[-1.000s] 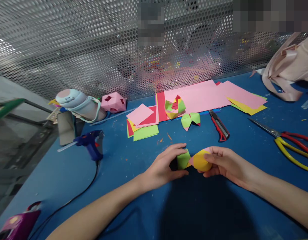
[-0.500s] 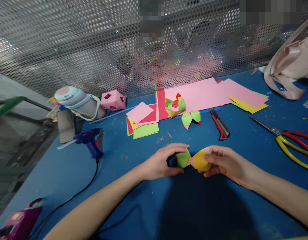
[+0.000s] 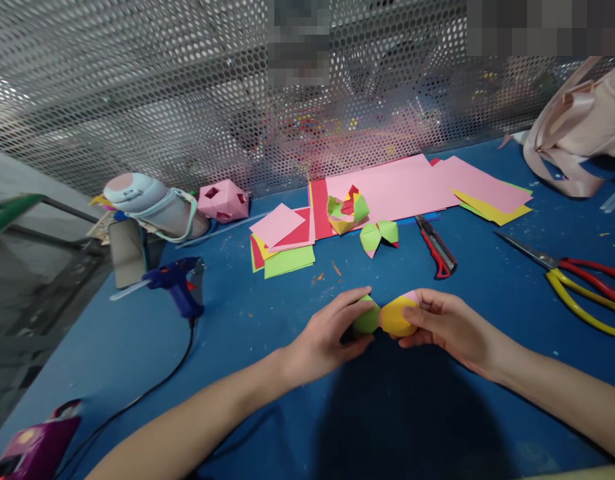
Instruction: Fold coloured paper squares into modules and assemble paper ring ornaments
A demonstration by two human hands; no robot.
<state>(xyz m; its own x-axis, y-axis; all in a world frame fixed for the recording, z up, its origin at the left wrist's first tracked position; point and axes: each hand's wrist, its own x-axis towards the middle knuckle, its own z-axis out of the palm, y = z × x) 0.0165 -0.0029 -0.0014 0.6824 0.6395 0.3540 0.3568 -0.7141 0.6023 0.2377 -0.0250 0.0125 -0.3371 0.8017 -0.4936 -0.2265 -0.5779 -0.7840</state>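
My left hand (image 3: pixel 330 331) is curled around a green folded paper piece (image 3: pixel 368 319), fingers above and thumb below. A yellow folded paper piece (image 3: pixel 396 317) with a pink corner is pinched between the thumb and fingers of my right hand (image 3: pixel 450 328). The two pieces meet at their points over the table; whether they are joined, I cannot tell. Just beyond my hands lies a green folded paper pair (image 3: pixel 380 236) with pink and red tips. Behind that, a cup-like model (image 3: pixel 347 211) of green, yellow and red paper rests on pink sheets (image 3: pixel 392 187).
To the left, a glue gun (image 3: pixel 177 283) trails its cord near a bottle (image 3: pixel 152 203) and a pink paper polyhedron (image 3: pixel 224 201). Square papers (image 3: pixel 290 262) lie centre-left. A red utility knife (image 3: pixel 436 248) and scissors (image 3: pixel 562 270) lie right. Perforated metal (image 3: pixel 202 100) borders the table's back.
My left hand has closed in around the green piece, covering more of it. The green and yellow pieces sit closer together. The view has shifted slightly.
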